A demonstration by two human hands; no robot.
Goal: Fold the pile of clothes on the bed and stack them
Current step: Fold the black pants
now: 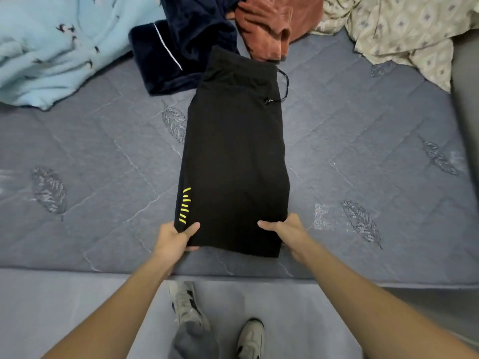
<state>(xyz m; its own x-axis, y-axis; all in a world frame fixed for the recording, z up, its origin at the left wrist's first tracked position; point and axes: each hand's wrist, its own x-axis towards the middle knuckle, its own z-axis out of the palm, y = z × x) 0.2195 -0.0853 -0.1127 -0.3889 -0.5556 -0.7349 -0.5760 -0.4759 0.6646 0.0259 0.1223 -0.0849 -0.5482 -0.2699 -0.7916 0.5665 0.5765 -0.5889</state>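
Observation:
A pair of black shorts with yellow stripes near the hem lies folded lengthwise on the grey quilted bed, waistband and drawstring at the far end. My left hand pinches the near left hem corner, thumb on top. My right hand grips the near right hem corner, thumb on the cloth. At the back lie unfolded clothes: a light blue fleece garment, a navy garment with white piping and a rust-coloured piece.
A patterned beige sheet is bunched at the back right. The bed's near edge runs just below my hands. My shoes stand on the floor beneath it. A grey surface borders the bed's right side.

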